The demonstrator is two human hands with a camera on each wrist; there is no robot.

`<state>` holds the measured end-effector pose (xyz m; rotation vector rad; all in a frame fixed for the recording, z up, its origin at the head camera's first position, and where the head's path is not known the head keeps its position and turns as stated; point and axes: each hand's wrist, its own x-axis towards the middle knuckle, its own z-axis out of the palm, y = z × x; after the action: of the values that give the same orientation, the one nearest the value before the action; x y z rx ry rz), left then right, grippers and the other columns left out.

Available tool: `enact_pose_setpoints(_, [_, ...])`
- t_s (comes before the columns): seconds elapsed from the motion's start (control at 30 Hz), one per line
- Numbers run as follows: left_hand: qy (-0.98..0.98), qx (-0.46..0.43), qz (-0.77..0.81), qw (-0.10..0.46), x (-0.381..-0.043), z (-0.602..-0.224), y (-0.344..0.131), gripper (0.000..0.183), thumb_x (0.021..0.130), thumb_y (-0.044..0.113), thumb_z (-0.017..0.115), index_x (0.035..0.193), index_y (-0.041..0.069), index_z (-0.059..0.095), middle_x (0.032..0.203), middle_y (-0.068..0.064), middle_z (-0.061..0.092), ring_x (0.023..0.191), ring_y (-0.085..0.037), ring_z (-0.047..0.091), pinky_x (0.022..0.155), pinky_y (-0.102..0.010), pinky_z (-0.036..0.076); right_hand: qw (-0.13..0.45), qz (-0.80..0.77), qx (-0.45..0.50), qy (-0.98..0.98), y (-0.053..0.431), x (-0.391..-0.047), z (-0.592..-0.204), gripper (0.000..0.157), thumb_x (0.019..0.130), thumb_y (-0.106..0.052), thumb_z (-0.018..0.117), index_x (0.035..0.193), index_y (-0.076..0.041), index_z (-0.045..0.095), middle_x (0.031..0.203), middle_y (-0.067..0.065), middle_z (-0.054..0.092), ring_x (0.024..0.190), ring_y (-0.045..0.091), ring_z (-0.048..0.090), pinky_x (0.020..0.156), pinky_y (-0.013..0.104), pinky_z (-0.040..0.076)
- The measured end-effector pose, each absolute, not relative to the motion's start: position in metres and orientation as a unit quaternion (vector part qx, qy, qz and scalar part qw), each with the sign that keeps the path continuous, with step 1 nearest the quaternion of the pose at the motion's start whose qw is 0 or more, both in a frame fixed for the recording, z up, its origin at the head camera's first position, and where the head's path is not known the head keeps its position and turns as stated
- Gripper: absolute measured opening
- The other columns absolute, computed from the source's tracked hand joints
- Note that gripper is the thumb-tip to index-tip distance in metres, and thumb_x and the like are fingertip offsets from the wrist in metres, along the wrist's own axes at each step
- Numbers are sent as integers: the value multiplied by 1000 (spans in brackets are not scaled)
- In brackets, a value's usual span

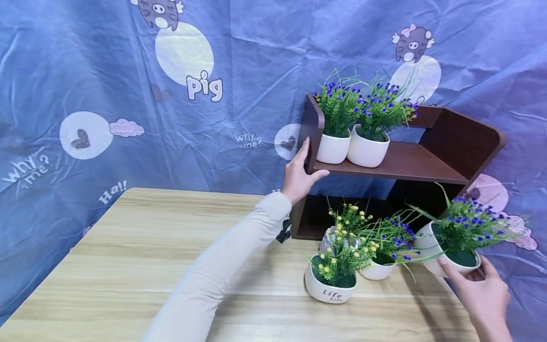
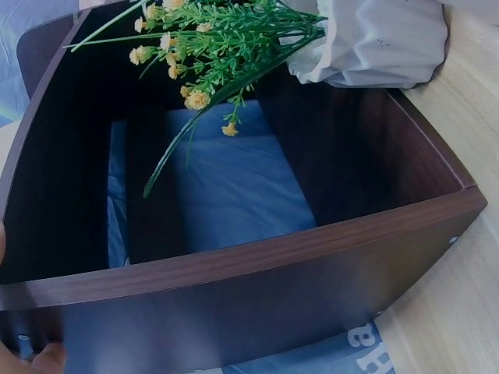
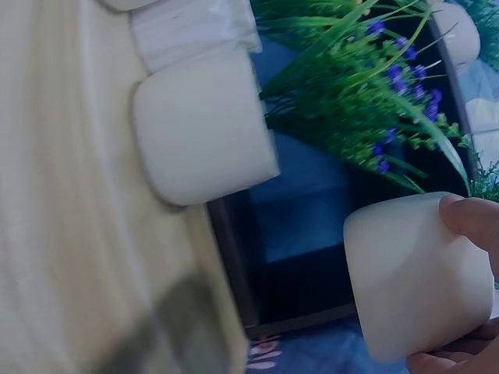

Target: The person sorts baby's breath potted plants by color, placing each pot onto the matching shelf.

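Observation:
My left hand (image 1: pixel 299 175) holds the left side panel of a dark brown two-tier shelf (image 1: pixel 427 164), its fingers along the outer face and its thumb at the front edge. My right hand (image 1: pixel 485 287) grips a white potted plant (image 1: pixel 431 249) with purple flowers, tilted and raised at the shelf's right front; its fingers are partly hidden. Two white potted plants with purple flowers, a left pot (image 1: pixel 333 148) and a right pot (image 1: pixel 368 149), stand side by side on the upper tier.
Before the shelf, on the wooden table (image 1: pixel 141 266), stand a "Life" pot (image 1: pixel 329 287) with yellow flowers, a white pot (image 1: pixel 378 270) with purple flowers and a ridged grey-white pot (image 2: pixel 382 43) with yellow flowers. A blue patterned cloth (image 1: pixel 248 71) hangs behind.

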<state>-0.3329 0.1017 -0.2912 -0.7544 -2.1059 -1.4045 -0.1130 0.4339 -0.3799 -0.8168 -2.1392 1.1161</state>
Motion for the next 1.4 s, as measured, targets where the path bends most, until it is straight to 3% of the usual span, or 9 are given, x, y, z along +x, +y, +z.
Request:
enact_pose_setpoints(0.2, [-770, -281, -515, 252, -334, -291, 101, 90, 72, 37, 71, 143, 21, 17, 146, -1, 23, 130, -8, 24, 102, -21, 26, 318, 464, -298, -771, 431, -116, -358, 80, 70, -19, 76, 137, -17, 34, 113, -14, 49, 85, -18, 46, 63, -2, 36])
enact_pose_setpoints(0.43, [-770, -280, -516, 250, -334, -291, 100, 91, 72, 37, 71, 143, 21, 17, 146, 0, 23, 130, -8, 24, 102, -21, 27, 341, 480, -272, -761, 428, -120, -335, 75, 69, -13, 76, 134, -17, 39, 94, -23, 52, 81, -16, 50, 61, -1, 39])
enact_pose_setpoints(0.57, [-773, -278, -515, 246, -333, -291, 100, 91, 72, 37, 71, 143, 22, 16, 146, 1, 22, 130, -8, 23, 102, -21, 26, 341, 491, -269, -755, 426, -121, -324, 77, 70, -13, 75, 136, -19, 36, 103, -20, 51, 88, -14, 49, 62, -1, 38])
enact_pose_setpoints(0.73, [-777, -276, -511, 244, -331, -289, 99, 89, 73, 37, 70, 143, 21, 17, 146, 3, 21, 130, -9, 24, 103, -21, 26, 377, 509, -253, -731, 419, -128, -306, 69, 68, -6, 76, 129, -19, 46, 98, -16, 54, 89, -7, 53, 64, 0, 40])
enact_pose_setpoints(1.0, [-781, -275, -509, 236, -333, -288, 101, 89, 74, 38, 69, 143, 26, 14, 146, 2, 21, 131, -9, 23, 103, -21, 26, 400, 522, -227, -718, 405, -140, -278, 68, 69, -7, 74, 128, -24, 45, 118, -6, 51, 106, -1, 51, 75, 3, 40])
enact_pose_setpoints(1.2, [-780, -274, -511, 235, -333, -288, 101, 89, 73, 36, 70, 143, 25, 15, 146, 4, 20, 131, -8, 23, 103, -21, 25, 402, 574, -174, -692, 398, -154, -260, 73, 68, -3, 75, 131, -20, 43, 120, -2, 50, 105, 3, 52, 72, 4, 41])
enact_pose_setpoints(1.4, [-779, -277, -511, 235, -333, -288, 101, 90, 73, 37, 70, 143, 25, 15, 146, 5, 20, 131, -8, 23, 103, -20, 25, 390, 547, -152, -725, 396, -170, -244, 68, 70, -9, 74, 130, -18, 44, 113, -6, 50, 101, 3, 52, 67, 3, 42])
